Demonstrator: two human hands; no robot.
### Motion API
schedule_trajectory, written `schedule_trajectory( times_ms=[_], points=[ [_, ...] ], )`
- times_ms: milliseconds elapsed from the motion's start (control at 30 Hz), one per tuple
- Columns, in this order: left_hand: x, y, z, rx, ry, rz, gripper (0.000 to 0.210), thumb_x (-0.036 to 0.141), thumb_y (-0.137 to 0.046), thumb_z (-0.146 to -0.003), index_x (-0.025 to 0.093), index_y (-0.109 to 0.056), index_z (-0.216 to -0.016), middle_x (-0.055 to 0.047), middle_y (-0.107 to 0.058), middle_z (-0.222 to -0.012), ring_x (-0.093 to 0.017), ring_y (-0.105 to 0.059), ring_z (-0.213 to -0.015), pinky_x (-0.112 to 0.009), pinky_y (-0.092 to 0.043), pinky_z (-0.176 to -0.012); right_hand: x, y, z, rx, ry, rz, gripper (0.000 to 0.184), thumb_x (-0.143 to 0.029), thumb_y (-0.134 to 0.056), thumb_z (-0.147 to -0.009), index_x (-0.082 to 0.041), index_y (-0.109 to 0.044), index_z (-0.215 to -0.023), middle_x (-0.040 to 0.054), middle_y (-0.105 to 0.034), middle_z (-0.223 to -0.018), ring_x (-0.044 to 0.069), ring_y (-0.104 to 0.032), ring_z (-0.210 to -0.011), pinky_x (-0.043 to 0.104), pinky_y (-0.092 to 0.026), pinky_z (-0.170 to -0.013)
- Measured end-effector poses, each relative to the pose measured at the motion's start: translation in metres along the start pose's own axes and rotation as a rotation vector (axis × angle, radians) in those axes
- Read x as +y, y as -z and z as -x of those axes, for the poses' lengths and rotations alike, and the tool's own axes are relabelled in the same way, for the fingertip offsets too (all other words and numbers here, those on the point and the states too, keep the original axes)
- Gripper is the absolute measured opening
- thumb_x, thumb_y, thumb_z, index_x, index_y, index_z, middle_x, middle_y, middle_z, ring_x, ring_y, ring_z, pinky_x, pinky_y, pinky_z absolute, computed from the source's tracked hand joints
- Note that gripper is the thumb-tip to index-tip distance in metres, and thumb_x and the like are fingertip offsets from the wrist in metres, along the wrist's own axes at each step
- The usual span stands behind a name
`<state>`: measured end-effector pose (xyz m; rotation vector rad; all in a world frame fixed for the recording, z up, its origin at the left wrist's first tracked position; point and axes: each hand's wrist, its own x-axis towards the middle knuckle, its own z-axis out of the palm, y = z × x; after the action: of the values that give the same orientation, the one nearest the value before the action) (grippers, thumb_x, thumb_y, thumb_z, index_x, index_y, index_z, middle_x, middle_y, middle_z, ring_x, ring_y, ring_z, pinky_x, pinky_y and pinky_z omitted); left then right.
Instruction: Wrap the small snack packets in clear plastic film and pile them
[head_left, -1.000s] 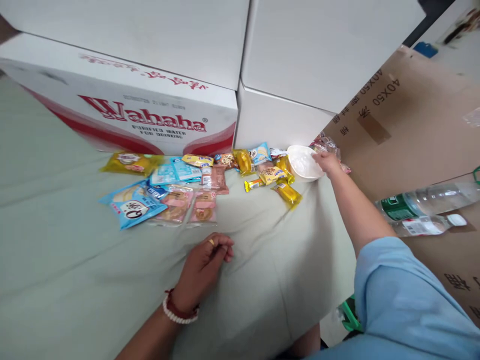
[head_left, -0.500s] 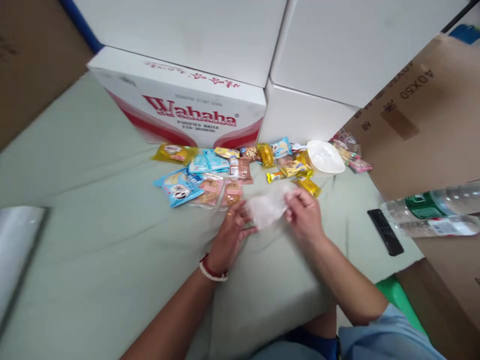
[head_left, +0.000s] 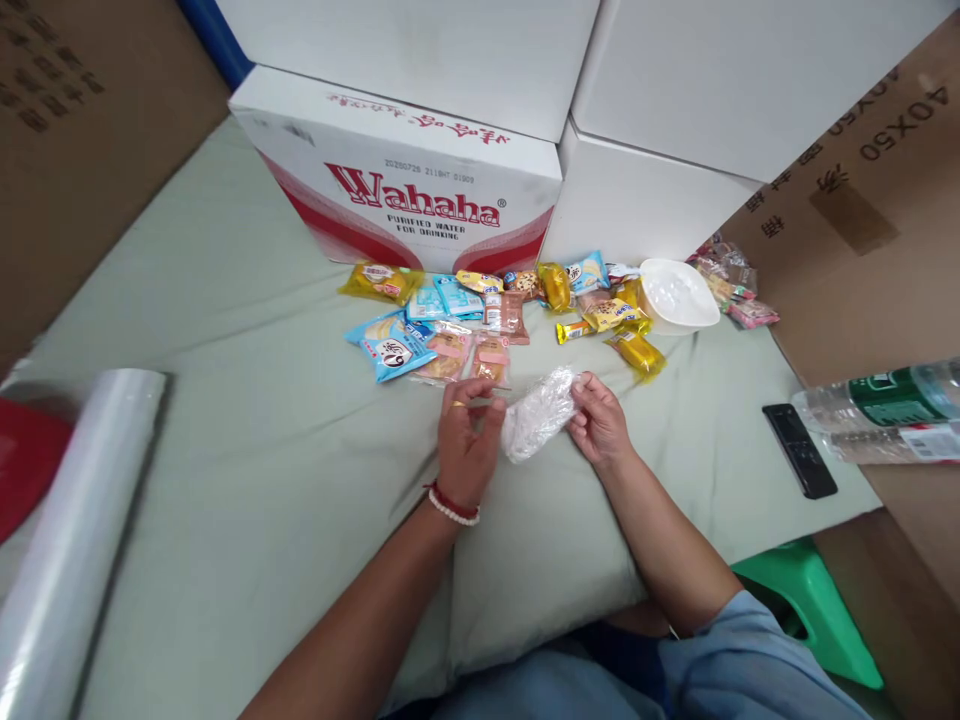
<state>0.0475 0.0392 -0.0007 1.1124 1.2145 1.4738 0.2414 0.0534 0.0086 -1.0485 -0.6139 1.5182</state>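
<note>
My right hand (head_left: 600, 420) pinches the right end of a crumpled clear plastic bag (head_left: 540, 412) between thumb and fingers. The bag is bunched into a longish bundle and held above the green cloth. At its left end is my left hand (head_left: 470, 435), with thumb and fingers apart and curved; whether the thumb touches the plastic is hard to see. Just beyond the left fingertips lie two pink-labelled pastry packs (head_left: 490, 357). A blue snack packet (head_left: 391, 346) rests to their left, and a yellow-wrapped snack (head_left: 637, 355) lies beyond my right hand.
Several more wrapped snacks (head_left: 505, 316) line the front of a Wahaha water carton (head_left: 420, 190). A white bowl (head_left: 679, 297) stands at their right. Farther right are a black phone (head_left: 799, 450) and plastic bottles (head_left: 900, 400). A plastic film roll (head_left: 90, 540) lies at left.
My left hand has drawn back slightly from the plastic bag, its fingers now bent. The right hand keeps its pinch. The whole view has shifted, showing more of the film roll.
</note>
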Motion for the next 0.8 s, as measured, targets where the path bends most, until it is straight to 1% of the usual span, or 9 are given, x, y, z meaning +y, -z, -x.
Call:
schedule_trajectory(
  times_ms=[100, 167, 233, 300, 367, 467, 533, 633, 800],
  points=[
    [0.007, 0.0, 0.005, -0.208, -0.061, -0.105, 0.037, 0.053, -0.058, -0.099, 0.023, -0.075, -0.111, -0.009, -0.07, -0.11, -0.024, -0.065, -0.101, -0.036, -0.053, -0.09, 0.003, 0.001, 0.002, -0.044, -0.02, 0.039, 0.043, -0.042, -0.095, -0.068, -0.023, -0.058, -0.081, -0.0105, -0.048, -0.061, 0.002, -0.026, -0.038, 0.013, -0.021, -0.03],
    [0.006, -0.002, 0.007, -0.333, -0.03, -0.168, 0.035, 0.054, -0.064, -0.095, 0.022, -0.077, -0.099, -0.007, -0.071, -0.093, -0.023, -0.065, -0.088, -0.036, -0.052, -0.085, 0.004, 0.001, 0.003, -0.084, -0.026, 0.078, 0.043, -0.044, -0.094, -0.07, -0.023, -0.057, -0.079, -0.0109, -0.045, -0.056, 0.002, -0.023, -0.038, 0.014, -0.02, -0.03],
    [0.002, -0.004, 0.006, -0.372, -0.009, -0.225, 0.028, 0.049, -0.069, -0.091, 0.022, -0.077, -0.089, -0.004, -0.07, -0.084, -0.022, -0.064, -0.083, -0.035, -0.051, -0.083, 0.004, 0.001, 0.003, -0.099, -0.006, 0.081, 0.042, -0.047, -0.092, -0.071, -0.023, -0.058, -0.078, -0.0109, -0.042, -0.053, 0.004, -0.023, -0.038, 0.015, -0.022, -0.031],
    [-0.001, -0.005, 0.006, -0.342, 0.024, -0.195, 0.025, 0.045, -0.067, -0.092, 0.022, -0.076, -0.087, -0.003, -0.071, -0.083, -0.021, -0.064, -0.082, -0.033, -0.05, -0.082, 0.002, -0.001, 0.003, -0.092, 0.04, 0.028, 0.041, -0.053, -0.089, -0.074, -0.023, -0.062, -0.081, -0.0078, -0.05, -0.058, 0.006, -0.033, -0.043, 0.016, -0.031, -0.036],
    [-0.003, -0.005, 0.005, -0.318, 0.074, -0.125, 0.027, 0.046, -0.064, -0.095, 0.022, -0.075, -0.089, -0.003, -0.072, -0.084, -0.02, -0.064, -0.081, -0.031, -0.049, -0.079, 0.001, -0.002, 0.003, -0.113, 0.058, -0.024, 0.044, -0.059, -0.087, -0.074, -0.025, -0.069, -0.096, -0.0016, -0.067, -0.081, 0.009, -0.047, -0.054, 0.019, -0.04, -0.043],
    [-0.003, -0.005, 0.006, -0.323, 0.105, -0.092, 0.031, 0.05, -0.063, -0.096, 0.021, -0.072, -0.09, -0.002, -0.07, -0.082, -0.018, -0.062, -0.078, -0.029, -0.047, -0.076, 0.003, -0.005, 0.005, -0.261, -0.04, 0.032, 0.068, -0.053, -0.094, -0.065, -0.03, -0.068, -0.124, 0.0034, -0.073, -0.117, 0.01, -0.054, -0.065, 0.021, -0.042, -0.048],
    [-0.002, -0.006, 0.007, -0.266, 0.093, -0.09, 0.031, 0.051, -0.062, -0.098, 0.021, -0.069, -0.091, -0.001, -0.069, -0.082, -0.017, -0.061, -0.077, -0.028, -0.047, -0.074, 0.007, -0.005, 0.005, -0.33, -0.094, 0.115, 0.064, -0.045, -0.098, -0.06, -0.026, -0.072, -0.115, 0.0016, -0.074, -0.098, 0.007, -0.046, -0.056, 0.02, -0.036, -0.046],
    [-0.001, -0.008, 0.006, -0.093, 0.08, -0.034, 0.033, 0.053, -0.059, -0.101, 0.022, -0.061, -0.089, 0.0, -0.066, -0.078, -0.015, -0.06, -0.072, -0.027, -0.049, -0.071, 0.009, -0.003, 0.005, -0.246, -0.068, 0.143, 0.041, -0.04, -0.098, -0.063, -0.02, -0.07, -0.085, -0.0052, -0.059, -0.066, 0.003, -0.031, -0.047, 0.019, -0.026, -0.043],
    [0.001, -0.006, -0.001, 0.061, 0.22, 0.106, 0.037, 0.06, -0.062, -0.097, 0.026, -0.049, -0.091, 0.008, -0.052, -0.06, -0.011, -0.044, -0.044, -0.023, -0.035, -0.043, 0.001, 0.003, 0.004, -0.092, -0.067, 0.069, 0.041, -0.038, -0.096, -0.064, -0.022, -0.063, -0.082, -0.0098, -0.047, -0.063, 0.001, -0.02, -0.043, 0.016, -0.017, -0.037]
  ],
)
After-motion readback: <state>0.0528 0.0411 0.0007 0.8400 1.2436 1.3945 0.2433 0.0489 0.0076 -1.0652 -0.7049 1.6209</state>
